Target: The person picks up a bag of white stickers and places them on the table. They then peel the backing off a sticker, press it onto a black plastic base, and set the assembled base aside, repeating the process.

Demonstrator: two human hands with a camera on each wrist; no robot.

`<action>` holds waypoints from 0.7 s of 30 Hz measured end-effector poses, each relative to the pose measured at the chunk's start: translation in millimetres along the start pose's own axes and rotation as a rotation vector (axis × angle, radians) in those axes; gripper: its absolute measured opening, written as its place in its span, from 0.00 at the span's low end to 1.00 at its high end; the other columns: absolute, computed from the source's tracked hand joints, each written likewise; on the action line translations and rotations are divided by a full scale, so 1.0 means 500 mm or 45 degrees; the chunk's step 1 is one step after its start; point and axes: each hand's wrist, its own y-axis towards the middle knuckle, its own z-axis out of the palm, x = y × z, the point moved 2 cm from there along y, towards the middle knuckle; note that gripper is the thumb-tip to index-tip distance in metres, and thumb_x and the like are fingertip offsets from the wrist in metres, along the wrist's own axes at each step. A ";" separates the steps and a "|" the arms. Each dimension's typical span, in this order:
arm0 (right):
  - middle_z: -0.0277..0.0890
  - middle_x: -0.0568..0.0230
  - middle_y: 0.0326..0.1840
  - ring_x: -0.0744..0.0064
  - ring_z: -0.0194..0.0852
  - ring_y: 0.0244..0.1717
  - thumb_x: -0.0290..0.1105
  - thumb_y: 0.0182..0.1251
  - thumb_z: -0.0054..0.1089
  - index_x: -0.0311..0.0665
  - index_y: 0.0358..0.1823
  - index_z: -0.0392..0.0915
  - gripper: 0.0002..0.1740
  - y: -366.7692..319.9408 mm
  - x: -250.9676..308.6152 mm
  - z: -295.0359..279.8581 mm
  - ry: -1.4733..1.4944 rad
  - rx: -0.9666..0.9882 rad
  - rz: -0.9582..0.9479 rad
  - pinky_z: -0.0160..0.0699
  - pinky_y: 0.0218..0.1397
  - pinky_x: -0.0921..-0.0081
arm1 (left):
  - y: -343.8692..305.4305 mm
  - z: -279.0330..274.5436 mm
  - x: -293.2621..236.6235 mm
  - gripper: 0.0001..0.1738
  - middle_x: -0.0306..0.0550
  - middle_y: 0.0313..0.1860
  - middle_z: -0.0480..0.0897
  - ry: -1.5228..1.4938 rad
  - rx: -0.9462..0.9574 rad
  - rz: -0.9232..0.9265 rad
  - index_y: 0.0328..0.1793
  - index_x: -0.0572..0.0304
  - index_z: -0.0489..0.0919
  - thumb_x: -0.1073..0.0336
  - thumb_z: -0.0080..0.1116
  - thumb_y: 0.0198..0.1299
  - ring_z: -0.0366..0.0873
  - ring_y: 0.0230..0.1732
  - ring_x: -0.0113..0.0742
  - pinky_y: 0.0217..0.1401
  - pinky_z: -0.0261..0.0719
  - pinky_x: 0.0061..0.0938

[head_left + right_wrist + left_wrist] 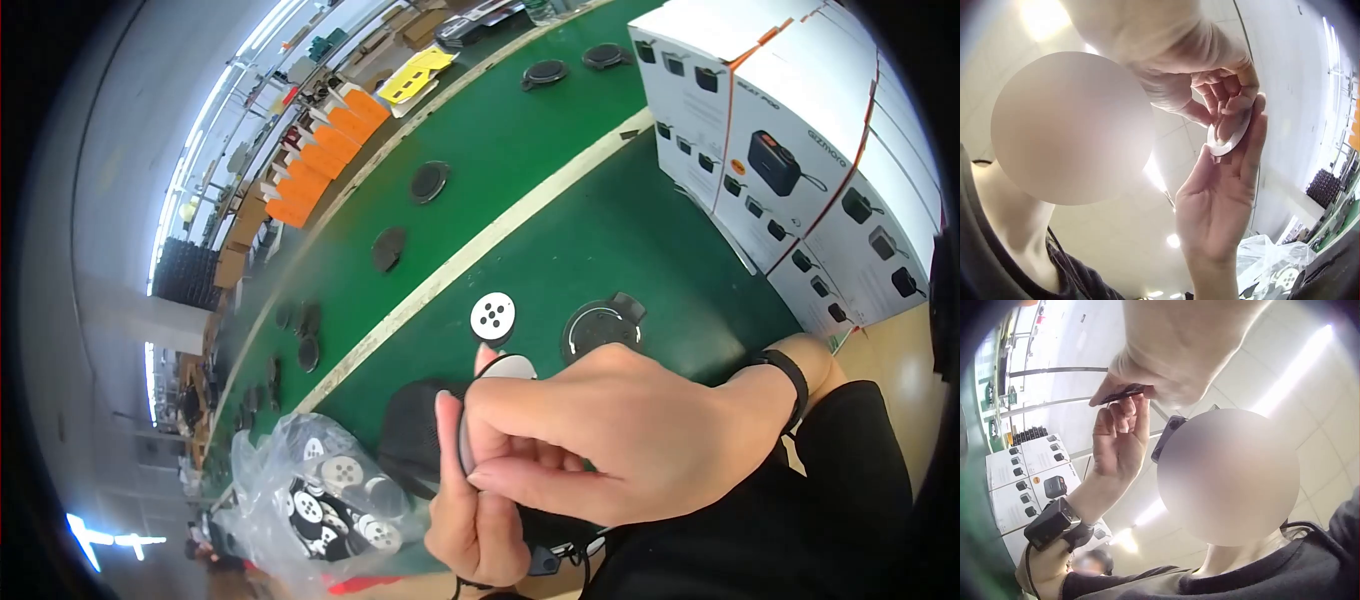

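Note:
Close in front of the body, my left hand [478,535] holds a thin round disc [1216,148] by its edge, between thumb and fingers. It is white on one face and dark on the other. My right hand [630,430] bends over it, thumb and curled fingertips pinching at its rim and white face. The right hand hides much of the disc in the head view. Just beyond the hands lies a white disc with black holes [492,315] on the green table [560,230]. Right of that sits a black round part with a tab [600,330].
A clear plastic bag [262,470] of similar white and black discs stands at the left, beside a dark rounded object [408,425]. Printed white boxes [770,130] are stacked at the right. Black round parts [430,182] lie spaced beyond the pale strip [480,245].

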 end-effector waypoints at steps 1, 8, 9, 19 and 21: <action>0.68 0.68 0.18 0.77 0.69 0.16 0.25 0.60 0.54 0.37 0.29 0.65 0.07 0.000 -0.003 0.002 0.007 -0.002 0.018 0.65 0.19 0.83 | -0.003 -0.001 0.002 0.30 0.82 0.56 0.65 -0.029 0.020 0.004 0.66 0.90 0.43 0.75 0.32 0.60 0.72 0.53 0.51 0.58 0.68 0.36; 0.66 0.67 0.17 0.76 0.67 0.15 0.24 0.61 0.51 0.37 0.28 0.65 0.05 -0.004 0.004 0.002 0.058 0.046 0.095 0.64 0.18 0.83 | -0.006 0.012 -0.001 0.33 0.84 0.57 0.59 0.117 -0.022 0.000 0.67 0.85 0.40 0.68 0.35 0.64 0.69 0.54 0.52 0.58 0.66 0.37; 0.65 0.67 0.17 0.76 0.67 0.14 0.24 0.61 0.51 0.37 0.28 0.65 0.05 -0.006 0.005 0.002 0.082 0.043 0.087 0.64 0.18 0.83 | -0.010 0.019 -0.001 0.34 0.80 0.60 0.56 0.168 -0.076 -0.019 0.68 0.82 0.38 0.66 0.36 0.65 0.65 0.58 0.52 0.61 0.61 0.37; 0.64 0.65 0.19 0.70 0.63 0.15 0.23 0.62 0.47 0.36 0.27 0.62 0.06 -0.004 0.021 -0.009 0.084 0.229 0.121 0.63 0.19 0.78 | -0.033 -0.003 0.015 0.33 0.65 0.71 0.48 0.041 -0.103 -0.117 0.71 0.73 0.36 0.63 0.34 0.68 0.54 0.68 0.48 0.70 0.49 0.35; 0.64 0.63 0.20 0.65 0.64 0.16 0.23 0.63 0.45 0.35 0.28 0.61 0.06 -0.008 0.016 -0.002 0.116 0.172 0.041 0.64 0.20 0.76 | -0.031 -0.001 0.016 0.33 0.66 0.70 0.49 0.043 -0.074 -0.094 0.71 0.74 0.37 0.63 0.34 0.68 0.54 0.68 0.48 0.69 0.49 0.36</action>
